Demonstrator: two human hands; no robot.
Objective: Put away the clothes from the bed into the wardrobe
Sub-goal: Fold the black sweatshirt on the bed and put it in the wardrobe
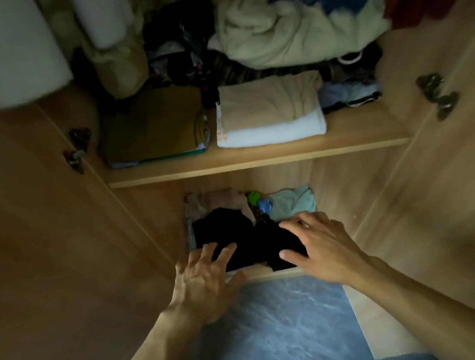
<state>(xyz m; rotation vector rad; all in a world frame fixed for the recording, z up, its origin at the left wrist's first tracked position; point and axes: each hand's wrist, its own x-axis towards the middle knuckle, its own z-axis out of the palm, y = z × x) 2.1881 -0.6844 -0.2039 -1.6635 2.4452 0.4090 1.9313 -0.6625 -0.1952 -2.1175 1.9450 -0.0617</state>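
Observation:
I look down into an open wooden wardrobe (258, 158). A black garment (250, 242) lies on the lowest shelf, near its front edge. My left hand (204, 277) rests with spread fingers on the garment's left side. My right hand (317, 245) lies with spread fingers on its right side. Neither hand grips anything. Behind the black garment lie a pale green cloth (292, 203), a beige cloth (224, 201) and small green and blue items (261, 202).
The upper shelf holds a folded olive stack (153, 126), a beige piece on a white towel (272, 113), and a loose heap of pale green, blue and dark clothes (283, 32). Both wardrobe doors (35, 247) stand open at the sides. Grey floor (272, 332) lies below.

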